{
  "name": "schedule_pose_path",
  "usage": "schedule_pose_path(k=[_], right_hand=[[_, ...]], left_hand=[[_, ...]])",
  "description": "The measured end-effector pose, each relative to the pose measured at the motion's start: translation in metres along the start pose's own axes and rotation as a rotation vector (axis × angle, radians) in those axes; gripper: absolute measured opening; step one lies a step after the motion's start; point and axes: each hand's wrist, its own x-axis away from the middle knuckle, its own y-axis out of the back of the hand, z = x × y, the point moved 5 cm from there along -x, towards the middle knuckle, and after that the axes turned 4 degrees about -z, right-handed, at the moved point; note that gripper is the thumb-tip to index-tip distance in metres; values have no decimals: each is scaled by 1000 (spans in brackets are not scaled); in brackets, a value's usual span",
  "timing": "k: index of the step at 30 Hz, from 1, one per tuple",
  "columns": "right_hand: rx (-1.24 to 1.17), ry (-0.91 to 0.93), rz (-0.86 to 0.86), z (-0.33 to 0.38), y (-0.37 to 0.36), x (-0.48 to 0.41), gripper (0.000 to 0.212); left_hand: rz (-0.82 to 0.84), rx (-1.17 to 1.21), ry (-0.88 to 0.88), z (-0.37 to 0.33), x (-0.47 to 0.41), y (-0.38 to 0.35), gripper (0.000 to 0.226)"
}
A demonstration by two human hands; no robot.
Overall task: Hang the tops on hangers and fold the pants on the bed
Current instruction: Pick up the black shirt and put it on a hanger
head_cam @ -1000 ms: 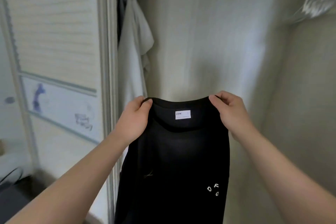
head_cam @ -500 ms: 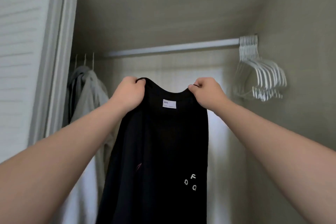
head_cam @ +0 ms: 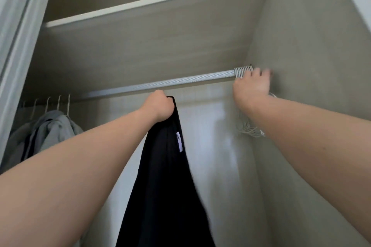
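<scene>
Left hand fisted round black fabric top hanging below it | right hand, fingers spread, at bunched white hangers just above.

A ribbed metal rail spans the closet beneath a pale shelf, carrying a tight bunch of white hangers hooked at its far right end beside the side wall and, at its left end, grey garments hung on further hooks.
</scene>
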Motion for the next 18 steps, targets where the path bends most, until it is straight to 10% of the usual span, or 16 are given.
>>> schedule_pose_path(k=[18], right_hand=[[-497, -38, -97, 10, 12, -12, 36]], left_hand=[[-116, -115, 6, 23, 1, 35, 32]])
